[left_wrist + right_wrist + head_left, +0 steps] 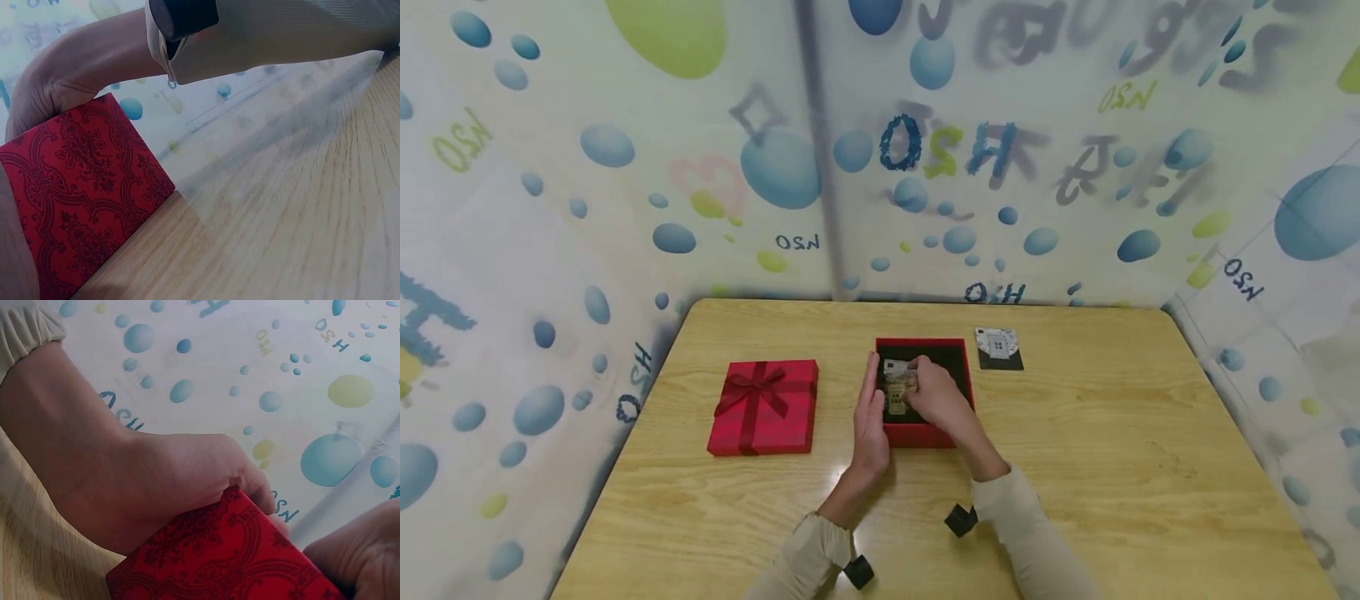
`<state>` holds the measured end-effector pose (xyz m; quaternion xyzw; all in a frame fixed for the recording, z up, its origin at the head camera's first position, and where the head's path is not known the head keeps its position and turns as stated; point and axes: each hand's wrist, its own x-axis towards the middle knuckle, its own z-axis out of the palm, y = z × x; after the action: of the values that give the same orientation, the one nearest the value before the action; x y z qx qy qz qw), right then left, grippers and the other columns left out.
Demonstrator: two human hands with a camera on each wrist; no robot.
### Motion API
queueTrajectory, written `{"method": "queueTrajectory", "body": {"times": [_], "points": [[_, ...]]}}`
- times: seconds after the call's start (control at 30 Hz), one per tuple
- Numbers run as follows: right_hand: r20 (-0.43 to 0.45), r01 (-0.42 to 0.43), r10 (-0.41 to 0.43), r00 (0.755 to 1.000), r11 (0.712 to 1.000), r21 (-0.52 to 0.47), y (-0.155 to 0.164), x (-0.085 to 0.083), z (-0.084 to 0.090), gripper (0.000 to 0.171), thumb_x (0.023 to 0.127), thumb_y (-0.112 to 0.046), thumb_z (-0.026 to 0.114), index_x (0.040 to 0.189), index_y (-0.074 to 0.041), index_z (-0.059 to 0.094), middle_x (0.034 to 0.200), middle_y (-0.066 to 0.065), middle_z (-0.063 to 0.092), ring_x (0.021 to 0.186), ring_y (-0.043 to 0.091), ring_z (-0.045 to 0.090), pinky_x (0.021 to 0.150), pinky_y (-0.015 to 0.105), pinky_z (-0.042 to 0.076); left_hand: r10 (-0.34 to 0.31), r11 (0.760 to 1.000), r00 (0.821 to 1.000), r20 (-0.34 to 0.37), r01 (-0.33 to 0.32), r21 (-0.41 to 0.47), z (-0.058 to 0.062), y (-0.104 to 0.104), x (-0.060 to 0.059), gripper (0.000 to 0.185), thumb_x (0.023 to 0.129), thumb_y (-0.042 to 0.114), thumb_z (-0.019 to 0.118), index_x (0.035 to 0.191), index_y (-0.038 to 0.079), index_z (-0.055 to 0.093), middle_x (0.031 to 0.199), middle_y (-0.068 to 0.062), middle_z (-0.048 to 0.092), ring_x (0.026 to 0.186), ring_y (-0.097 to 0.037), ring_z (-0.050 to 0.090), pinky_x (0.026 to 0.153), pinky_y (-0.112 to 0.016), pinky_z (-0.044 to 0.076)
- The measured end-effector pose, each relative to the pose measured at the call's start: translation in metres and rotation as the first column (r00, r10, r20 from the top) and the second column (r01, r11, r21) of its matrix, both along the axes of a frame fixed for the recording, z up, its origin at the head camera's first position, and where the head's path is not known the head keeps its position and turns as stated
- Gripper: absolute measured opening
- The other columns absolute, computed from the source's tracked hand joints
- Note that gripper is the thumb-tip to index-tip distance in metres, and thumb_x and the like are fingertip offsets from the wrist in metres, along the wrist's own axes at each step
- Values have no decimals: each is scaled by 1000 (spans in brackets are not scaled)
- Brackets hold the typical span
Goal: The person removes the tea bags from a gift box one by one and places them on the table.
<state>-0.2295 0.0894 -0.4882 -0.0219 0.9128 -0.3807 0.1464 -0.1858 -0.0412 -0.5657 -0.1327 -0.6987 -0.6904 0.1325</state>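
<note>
An uncovered red gift box (921,435) with a dark inside stands at the middle of the table. My left hand (871,425) lies along its left side, fingers straight and touching the wall. Reaching in from the right, my right hand (936,392) has its fingers curled at the edge of a small printed packet (896,397) with gold and pale parts, and appears to pinch it. The hand covers part of the packet and of the box's inside. In the right wrist view, the patterned red box wall (219,556) hides the fingertips.
The red lid (762,408) with a dark ribbon bow lies left of the box. A flat black-and-white packet (999,348) lies right of the box's far corner. The wooden table (1120,467) meets a bubble-printed wall covering (925,233) at its back edge.
</note>
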Motion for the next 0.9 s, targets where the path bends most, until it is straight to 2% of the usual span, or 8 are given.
{"method": "queueTrajectory", "body": {"times": [0.1, 0.3, 0.5, 0.6, 0.77, 0.9], "points": [[25, -13, 14, 1000, 1000, -23, 2, -2, 1, 44, 94, -9, 75, 132, 5, 58, 85, 9, 63, 73, 20, 59, 64, 31, 49, 5, 1000, 1000, -2, -5, -1, 0, 0, -1, 55, 112, 15, 23, 167, 8, 21, 173, -14, 20, 160, -27, 14, 124, -18, 13], [75, -83, 88, 993, 995, -61, 5, -1, -1, 26, 93, -14, 79, 114, -2, 68, 98, 9, 70, 87, 22, 64, 78, 37, 58, 4, 1000, 1000, 4, -4, -8, -1, -1, 0, 56, 112, 16, 23, 167, 10, 21, 173, -12, 20, 160, -24, 15, 125, -19, 13], [66, -175, 182, 981, 979, -105, 7, 0, 0, 22, 94, -6, 75, 113, 0, 65, 90, 9, 64, 80, 21, 59, 68, 33, 51, 2, 1000, 1000, 1, -2, -4, 0, -1, 0, 56, 112, 18, 24, 168, 11, 21, 173, -11, 20, 160, -23, 15, 125, -20, 13], [37, -171, 178, 983, 974, -148, 9, -1, 0, 20, 96, -5, 71, 113, -1, 64, 91, 8, 62, 81, 21, 57, 68, 32, 48, 1, 1000, 1000, -4, -1, -6, 0, -1, 0, 56, 112, 18, 24, 167, 10, 21, 173, -13, 20, 160, -24, 15, 125, -19, 13], [-14, -165, 167, 986, 957, -238, 18, -2, 6, 17, 99, -8, 65, 115, -1, 63, 98, 9, 63, 87, 21, 58, 74, 33, 49, -1, 1000, 1000, -2, 1, -2, 0, 0, 0, 55, 112, 17, 24, 167, 7, 21, 173, -13, 20, 160, -26, 14, 124, -18, 13], [-53, -177, 169, 984, 943, -283, 25, -3, 11, 16, 101, -9, 62, 116, -1, 62, 98, 9, 63, 86, 21, 57, 73, 32, 49, 0, 1000, 1000, 2, 0, 1, 0, 0, 0, 55, 112, 15, 23, 167, 9, 21, 173, -12, 19, 160, -26, 13, 124, -18, 13]]}}
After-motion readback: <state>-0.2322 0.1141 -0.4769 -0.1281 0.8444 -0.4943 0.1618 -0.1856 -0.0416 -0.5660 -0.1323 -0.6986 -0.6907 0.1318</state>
